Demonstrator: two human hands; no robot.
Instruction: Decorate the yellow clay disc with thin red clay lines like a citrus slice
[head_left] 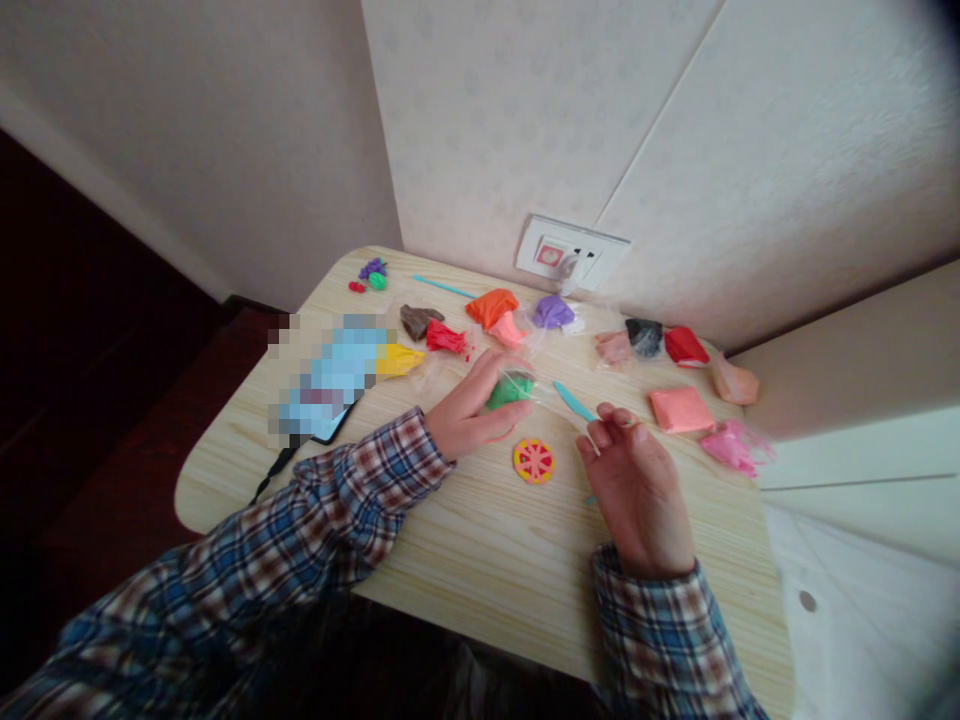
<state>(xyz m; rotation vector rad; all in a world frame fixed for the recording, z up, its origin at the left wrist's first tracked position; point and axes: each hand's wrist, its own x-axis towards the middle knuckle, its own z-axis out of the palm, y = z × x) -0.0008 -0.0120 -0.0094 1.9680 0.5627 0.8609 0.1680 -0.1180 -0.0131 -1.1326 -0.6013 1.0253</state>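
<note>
Nearest me, my right hand was raised palm-up with its fingers curled; I couldn't tell whether they pinched anything. A little farther, the round pink, yellow and red disc lay flat on the wooden table between my hands. My left hand gripped the green packet in clear plastic, just beyond the disc. The blue blade pointed towards that packet, its other end hidden behind my right fingers. Beyond were the orange packet and purple packet, and past the table, a wall socket.
</note>
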